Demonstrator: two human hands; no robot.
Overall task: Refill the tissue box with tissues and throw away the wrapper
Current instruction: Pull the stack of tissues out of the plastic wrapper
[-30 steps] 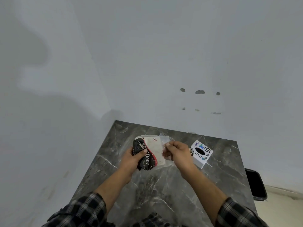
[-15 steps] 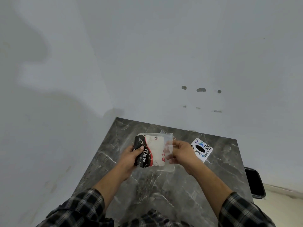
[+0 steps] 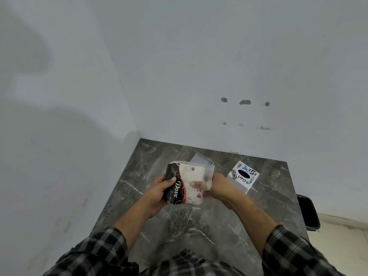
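A tissue pack [image 3: 187, 184] in a black, red and clear plastic wrapper is held above the marble table [image 3: 199, 226]. My left hand [image 3: 159, 193] grips its black end, thumb on top. My right hand [image 3: 218, 188] is at the pack's open clear end, with fingers reaching inside the wrapper onto the white tissues. The white tissue box [image 3: 244, 177] with a black oval slot and printed stickers stands on the table just right of my right hand. A clear flat piece [image 3: 201, 159] lies on the table behind the pack.
The table sits in a corner of grey walls, which bound it at the back and left. A dark chair seat [image 3: 307, 213] is beside the table's right edge.
My right hand has gone from pinching the wrapper's open edge to pushing its fingers inside the clear end. The pack has been turned so its label faces up.
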